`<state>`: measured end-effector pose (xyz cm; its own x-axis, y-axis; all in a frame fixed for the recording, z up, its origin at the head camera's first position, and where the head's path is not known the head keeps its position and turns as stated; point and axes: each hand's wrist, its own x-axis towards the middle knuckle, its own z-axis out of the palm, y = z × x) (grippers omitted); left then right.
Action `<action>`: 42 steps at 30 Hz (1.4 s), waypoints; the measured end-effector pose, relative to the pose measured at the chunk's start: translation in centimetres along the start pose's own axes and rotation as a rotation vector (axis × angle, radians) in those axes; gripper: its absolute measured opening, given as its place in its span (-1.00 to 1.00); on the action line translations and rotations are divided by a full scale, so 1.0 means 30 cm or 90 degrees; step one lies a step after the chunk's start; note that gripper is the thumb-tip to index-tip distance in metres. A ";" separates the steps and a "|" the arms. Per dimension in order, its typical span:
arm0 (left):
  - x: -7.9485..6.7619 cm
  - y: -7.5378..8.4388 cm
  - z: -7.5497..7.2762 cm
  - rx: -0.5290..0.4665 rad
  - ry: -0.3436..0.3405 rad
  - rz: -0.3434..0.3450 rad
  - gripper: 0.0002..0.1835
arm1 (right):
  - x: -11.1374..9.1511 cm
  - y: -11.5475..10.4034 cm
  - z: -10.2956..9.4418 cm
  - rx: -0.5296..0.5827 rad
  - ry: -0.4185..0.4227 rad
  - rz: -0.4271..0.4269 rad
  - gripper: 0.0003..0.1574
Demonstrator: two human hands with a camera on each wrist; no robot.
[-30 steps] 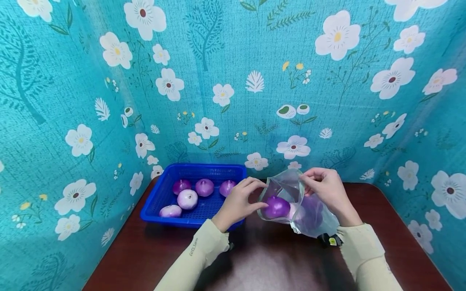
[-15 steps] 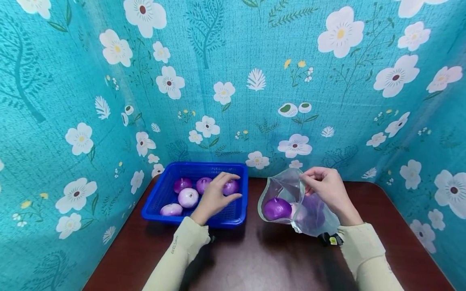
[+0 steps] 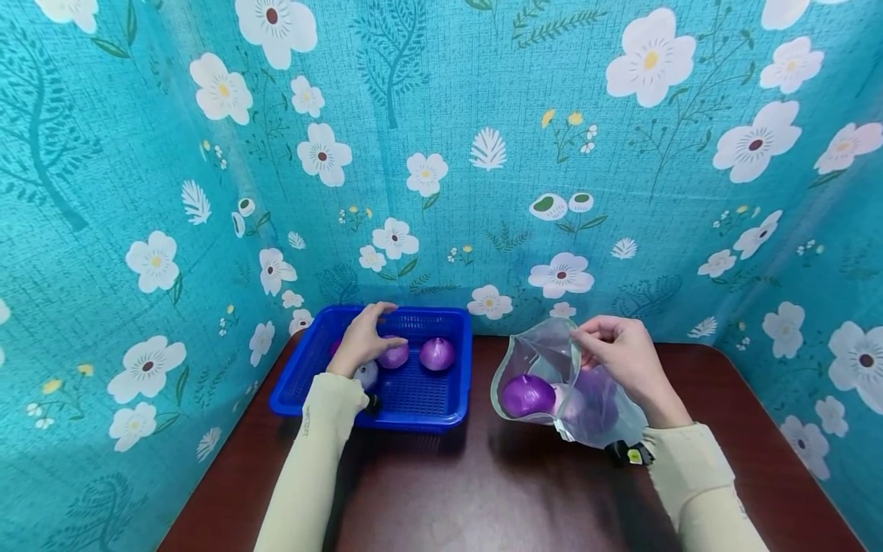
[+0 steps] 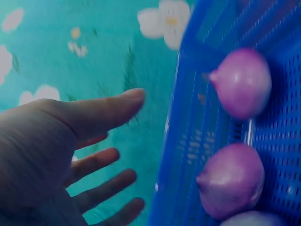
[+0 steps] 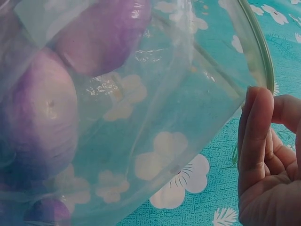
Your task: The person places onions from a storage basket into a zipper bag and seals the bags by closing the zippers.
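My left hand (image 3: 363,337) hovers over the left part of a blue basket (image 3: 421,420), thumb and fingers spread with nothing between them. Purple onions lie in the basket: one (image 3: 437,354) at the right, another (image 3: 394,354) just beside my fingertips, and a paler one (image 3: 367,374) partly hidden under the hand. In the left wrist view, two onions (image 4: 242,84) sit by the basket wall, apart from the hand. My right hand (image 3: 624,360) pinches the rim of a clear plastic bag (image 3: 607,422), whose mouth gapes. Inside the bag are a dark purple onion (image 3: 528,396) and paler ones (image 5: 44,113).
Basket and bag rest on a dark brown table (image 3: 441,491). A teal flowered cloth (image 3: 441,192) rises behind and on both sides. The table's rounded right corner (image 3: 717,356) lies beyond the bag.
My left hand has left the bag's mouth and moved left, over the basket, with its fingers apart. The right hand keeps its pinch on the bag's rim in the same place.
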<state>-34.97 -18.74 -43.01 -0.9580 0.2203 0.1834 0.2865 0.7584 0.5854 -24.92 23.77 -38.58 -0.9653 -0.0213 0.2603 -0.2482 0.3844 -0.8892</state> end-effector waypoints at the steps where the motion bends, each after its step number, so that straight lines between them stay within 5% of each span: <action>1: 0.010 -0.012 0.001 0.003 -0.010 -0.016 -0.22 | -0.001 0.000 0.000 0.002 -0.001 0.000 -0.68; 12: 0.075 -0.116 0.038 0.018 -0.089 -0.147 -0.20 | -0.004 -0.008 -0.008 0.004 -0.002 0.006 -0.68; 21: 0.080 -0.146 0.080 0.042 -0.127 -0.161 -0.15 | -0.008 -0.007 -0.008 0.001 0.001 0.000 -0.69; 30: 0.077 -0.148 0.116 0.119 -0.112 -0.154 -0.21 | -0.002 -0.006 -0.006 0.003 -0.002 0.000 -0.69; 42: 0.086 -0.132 0.129 0.125 -0.125 -0.145 -0.28 | -0.004 -0.007 -0.010 0.003 -0.003 0.007 -0.66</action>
<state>-38.61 -18.80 -47.92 -0.9862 0.1307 -0.1012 0.0755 0.9008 0.4275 -24.73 23.98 -38.30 -0.9682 -0.0209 0.2495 -0.2385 0.3804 -0.8936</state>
